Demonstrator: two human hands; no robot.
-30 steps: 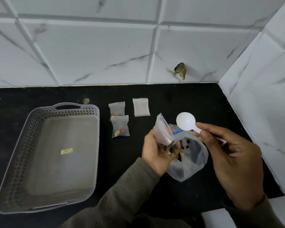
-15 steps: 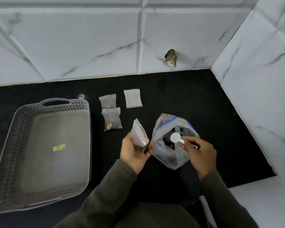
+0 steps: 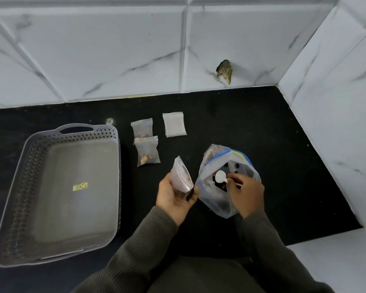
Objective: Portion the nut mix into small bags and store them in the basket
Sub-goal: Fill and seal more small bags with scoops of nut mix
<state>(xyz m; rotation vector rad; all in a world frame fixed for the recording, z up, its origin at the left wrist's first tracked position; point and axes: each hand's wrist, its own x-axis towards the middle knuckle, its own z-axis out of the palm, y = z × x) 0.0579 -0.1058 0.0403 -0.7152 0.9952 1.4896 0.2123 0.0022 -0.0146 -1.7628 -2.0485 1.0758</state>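
Nut mix sat in the big zip bag [image 3: 218,199], standing open-mouthed on the black bench [image 3: 283,144] right of centre, blue seal strip along its top edge. Largest item: grey perforated basket [image 3: 19,187] on the left of the bench, nothing in it but a small yellow sticker [image 3: 80,186] on the floor of it. Right hand [image 3: 248,193] was over the big bag's mouth, fingers pinched on the handle of a white scoop [image 3: 220,177], bowl of the scoop inside the opening. Left hand [image 3: 173,197] just beside the big bag, closed around a small clear bag [image 3: 181,176] held tilted with its mouth up. Two small filled bags [image 3: 147,153] lay between basket and big bag, one overlapping the other, nuts visible at their lower ends. A flat empty small bag [image 3: 174,124] lay just right of those, apart from them.
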